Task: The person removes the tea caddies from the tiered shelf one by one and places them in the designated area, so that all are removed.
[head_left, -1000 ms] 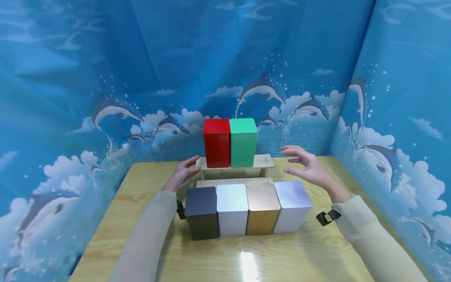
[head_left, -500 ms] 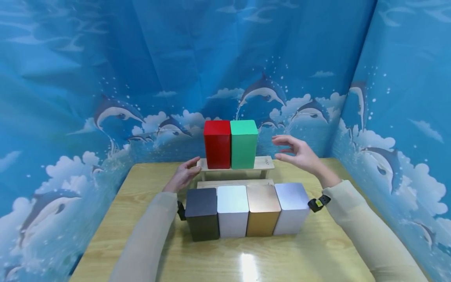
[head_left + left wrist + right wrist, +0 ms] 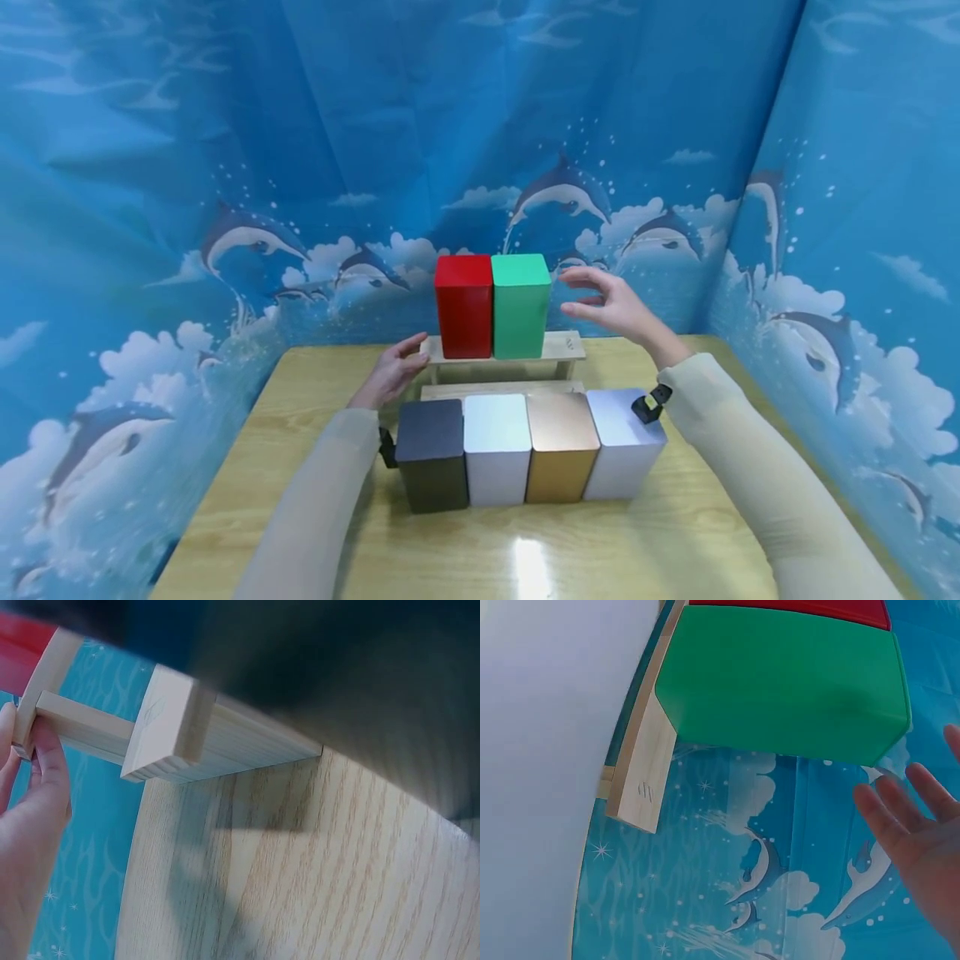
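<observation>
A pale table [image 3: 420, 550] with yellowish wood grain reaches back to a blue sea backdrop [image 3: 360, 167], which covers the back and both sides of the space; a vertical corner shows on the right. Leaping dolphins [image 3: 558, 196] and white clouds of spray are printed across it. A bright white reflection [image 3: 529, 567] lies on the table's near part, with softer shadow to its right.

Toward the back of the table is a two-level wooden stand [image 3: 562, 344]. On its upper board a red box [image 3: 463, 308] and a green box [image 3: 519, 308] stand upright side by side. In front are a black box [image 3: 431, 454], a white box [image 3: 496, 450], a gold box [image 3: 562, 454] and a pale lilac box [image 3: 618, 454] in a row.

The left hand [image 3: 390, 372] pinches the upper board's left end between thumb and fingers. The right hand [image 3: 611, 302], fingers loosely bent and holding nothing, hovers just right of the green box, apart from it.
</observation>
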